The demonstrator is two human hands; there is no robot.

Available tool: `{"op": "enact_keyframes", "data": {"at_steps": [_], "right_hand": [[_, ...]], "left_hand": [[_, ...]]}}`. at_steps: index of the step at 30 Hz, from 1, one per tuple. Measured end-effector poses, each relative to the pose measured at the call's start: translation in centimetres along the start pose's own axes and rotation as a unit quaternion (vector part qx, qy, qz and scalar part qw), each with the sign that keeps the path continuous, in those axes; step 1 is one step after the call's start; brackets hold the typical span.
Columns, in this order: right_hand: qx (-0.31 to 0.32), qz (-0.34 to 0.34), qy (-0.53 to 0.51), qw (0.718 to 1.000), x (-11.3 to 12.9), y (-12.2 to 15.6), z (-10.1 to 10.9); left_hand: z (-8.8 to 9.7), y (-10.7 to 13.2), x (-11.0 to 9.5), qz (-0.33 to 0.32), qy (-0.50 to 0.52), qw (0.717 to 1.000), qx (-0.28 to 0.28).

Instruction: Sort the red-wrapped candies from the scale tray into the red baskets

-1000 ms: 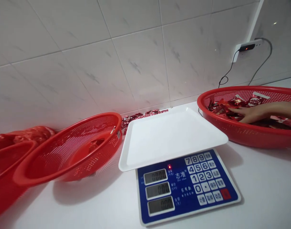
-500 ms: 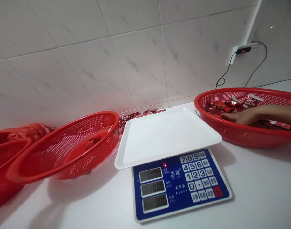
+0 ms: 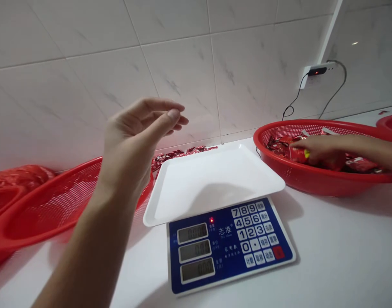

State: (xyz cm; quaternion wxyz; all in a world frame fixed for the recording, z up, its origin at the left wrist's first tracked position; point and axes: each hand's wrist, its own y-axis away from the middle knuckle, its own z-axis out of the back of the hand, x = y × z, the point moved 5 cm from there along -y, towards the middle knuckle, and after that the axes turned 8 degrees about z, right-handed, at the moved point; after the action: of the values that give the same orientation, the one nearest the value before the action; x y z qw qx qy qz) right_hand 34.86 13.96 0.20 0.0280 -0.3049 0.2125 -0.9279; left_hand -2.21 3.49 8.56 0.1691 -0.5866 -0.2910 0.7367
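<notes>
My left hand (image 3: pixel 138 132) is raised above the left side of the white weighing tray (image 3: pixel 215 179). Its fingers are loosely curved with the thumb held near them, and nothing shows between them. Over at the right, my right hand (image 3: pixel 321 149) is inside a red perforated basket (image 3: pixel 337 184) full of shiny wrapped packets. It grips a red packet (image 3: pixel 298 154) with a yellow spot near the fingers. Below the tray, the blue keypad panel (image 3: pixel 228 248) of the scale has three small displays and a lit red light.
Another red basket (image 3: pixel 38 222) stands at the left, partly behind my forearm, with red plastic bags (image 3: pixel 25 177) behind it. Wrapped packets (image 3: pixel 183 154) lie along the tiled wall behind the tray. Cables hang from a power socket (image 3: pixel 318 72) at the back right.
My left hand has come into view from the lower left, above the tray. In the right basket, my right hand has taken hold of a red packet. The view has shifted slightly.
</notes>
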Motion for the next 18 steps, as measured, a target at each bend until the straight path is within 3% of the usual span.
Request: {"op": "enact_keyframes", "data": {"at_steps": [2,4,7,9,12,16,18], "right_hand": [[0.051,-0.044,0.03,0.997,1.2,-1.2,1.4],[0.048,-0.077,0.04,0.995,3.6,-1.9,3.2],[0.028,0.03,-0.158,0.987,9.8,-1.8,3.0],[0.074,0.081,-0.331,0.937,13.6,-0.7,0.3],[0.138,0.086,-0.476,0.864,16.8,1.6,-5.4],[0.23,0.06,-0.585,0.776,17.9,4.2,-10.4],[0.278,0.039,-0.576,0.768,17.6,4.9,-10.9]], "left_hand": [[0.0,-0.5,1.0,0.033,0.031,0.999,-0.007],[0.4,-0.6,1.9,0.06,0.019,0.998,-0.01],[0.5,-0.2,3.0,0.101,-0.067,0.992,0.032],[-0.2,0.3,3.8,0.139,-0.127,0.978,0.092],[-1.3,1.1,5.1,0.192,-0.155,0.954,0.172],[-2.4,1.6,6.7,0.215,-0.136,0.94,0.229],[-2.6,1.6,7.2,0.206,-0.153,0.935,0.244]]}}
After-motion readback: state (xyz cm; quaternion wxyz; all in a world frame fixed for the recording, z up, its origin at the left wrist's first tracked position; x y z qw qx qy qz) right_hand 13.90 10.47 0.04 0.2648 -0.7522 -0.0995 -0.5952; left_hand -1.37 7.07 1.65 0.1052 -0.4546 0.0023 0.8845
